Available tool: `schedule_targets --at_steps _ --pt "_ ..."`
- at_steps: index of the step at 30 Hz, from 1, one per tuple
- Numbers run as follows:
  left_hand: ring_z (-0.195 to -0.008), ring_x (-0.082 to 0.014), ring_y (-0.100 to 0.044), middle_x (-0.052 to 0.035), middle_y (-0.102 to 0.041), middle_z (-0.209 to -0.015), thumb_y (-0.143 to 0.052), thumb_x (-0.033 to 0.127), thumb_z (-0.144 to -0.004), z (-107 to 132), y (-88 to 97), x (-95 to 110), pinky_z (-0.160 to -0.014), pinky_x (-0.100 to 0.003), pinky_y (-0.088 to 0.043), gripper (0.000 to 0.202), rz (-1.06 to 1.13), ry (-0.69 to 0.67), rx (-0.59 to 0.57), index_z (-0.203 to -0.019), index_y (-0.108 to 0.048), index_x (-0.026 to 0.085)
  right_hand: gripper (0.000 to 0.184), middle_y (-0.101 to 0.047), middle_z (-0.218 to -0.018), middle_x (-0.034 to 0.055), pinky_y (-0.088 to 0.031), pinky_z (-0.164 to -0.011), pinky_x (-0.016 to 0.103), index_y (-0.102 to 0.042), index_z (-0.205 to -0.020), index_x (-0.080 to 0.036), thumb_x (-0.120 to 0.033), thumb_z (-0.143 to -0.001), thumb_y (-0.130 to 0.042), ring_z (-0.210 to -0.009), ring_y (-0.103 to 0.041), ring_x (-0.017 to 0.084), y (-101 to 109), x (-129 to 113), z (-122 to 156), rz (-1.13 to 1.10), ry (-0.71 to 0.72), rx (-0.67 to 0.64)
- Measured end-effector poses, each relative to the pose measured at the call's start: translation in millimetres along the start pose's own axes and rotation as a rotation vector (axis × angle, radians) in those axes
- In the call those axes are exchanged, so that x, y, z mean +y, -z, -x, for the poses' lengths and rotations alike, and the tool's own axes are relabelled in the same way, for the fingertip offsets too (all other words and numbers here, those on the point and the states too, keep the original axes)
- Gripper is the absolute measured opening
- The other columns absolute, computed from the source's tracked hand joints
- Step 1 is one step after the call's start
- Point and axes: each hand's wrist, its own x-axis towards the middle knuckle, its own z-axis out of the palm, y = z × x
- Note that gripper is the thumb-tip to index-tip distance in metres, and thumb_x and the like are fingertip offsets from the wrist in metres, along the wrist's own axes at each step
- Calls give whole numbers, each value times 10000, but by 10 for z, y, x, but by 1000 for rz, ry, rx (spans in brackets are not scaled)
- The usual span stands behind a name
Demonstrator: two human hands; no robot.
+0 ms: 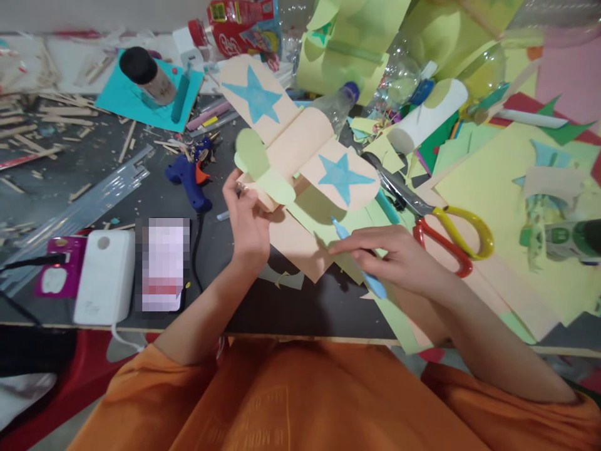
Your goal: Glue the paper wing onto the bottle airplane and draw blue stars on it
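Note:
My left hand (248, 216) grips the front end of a peach paper airplane (300, 141), near its light green propeller (263, 166). Each of the airplane's two rounded wings carries a blue star. In my right hand (394, 254) is a light blue marker (373, 275), held between thumb and fingers. Its tip points up and left, below the right wing and apart from it. Under both hands lie peach and green paper sheets (303, 241).
Large scissors (422, 210) with red and yellow handles lie right of the airplane. A blue glue gun (188, 178), a phone (163, 263) and a white power bank (104, 275) are at left. Plastic bottles (244, 28) and a paper tube (429, 116) stand or lie behind.

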Motion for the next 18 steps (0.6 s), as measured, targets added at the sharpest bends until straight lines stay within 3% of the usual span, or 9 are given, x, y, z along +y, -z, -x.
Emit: schedule_targets --at_steps 4,7,9,11,13,15,18 --pt "-1321 -277 -647 -1 -704 -1325 -631 503 -857 -57 35 -59 -930 -365 -635 348 -16 -12 -16 -1161 -565 348 380 -800 -736 11 -474 -495 226 -825 -896 -231 -138 -864 -458 -526 -650 115 269 -175 110 -97 31 -202" --pt "-1374 -271 -609 -13 -670 -1389 -615 558 -876 -123 53 -164 -1024 -371 -603 391 -67 -44 -123 -1197 -594 336 348 -799 -718 15 -494 -468 250 -835 -906 -265 -138 -904 -512 -513 -666 132 491 -196 218 -108 77 -306" --pt "-1378 -278 -604 -23 -651 -1415 -661 581 -855 -143 60 -229 -1047 -383 -590 467 -71 -49 -190 -1244 -584 333 309 -801 -697 9 -469 -422 245 -846 -957 -339 -189 -973 -577 -461 -652 122 630 -133 281 -196 121 -256" --pt "-1346 -285 -627 -33 -654 -1393 -700 614 -841 -134 66 -269 -1027 -397 -595 536 -80 -42 -242 -1278 -562 337 193 -775 -624 14 -448 -397 240 -858 -966 -392 -355 -998 -672 -422 -649 121 726 -34 301 -319 124 -194" --pt "-1267 -279 -671 -43 -670 -1337 -697 665 -851 -108 76 -282 -963 -389 -611 569 -118 -26 -291 -1294 -554 338 152 -735 -548 3 -395 -345 234 -861 -915 -413 -498 -942 -738 -345 -603 121 754 60 258 -496 70 43" --pt "-1184 -259 -699 -51 -665 -1334 -665 696 -876 -80 88 -278 -880 -351 -619 577 -179 -6 -321 -1318 -559 340 145 -726 -529 -13 -446 -362 248 -853 -911 -385 -507 -833 -851 -342 -623 146 718 123 152 -645 14 201" --pt "-1208 -253 -680 -55 -616 -1451 -628 687 -912 -56 106 -271 -858 -322 -614 573 -259 -15 -326 -1373 -560 355 250 -747 -584 -8 -545 -431 282 -787 -830 -264 -389 -710 -967 -486 -740 208 614 150 -65 -680 7 198"
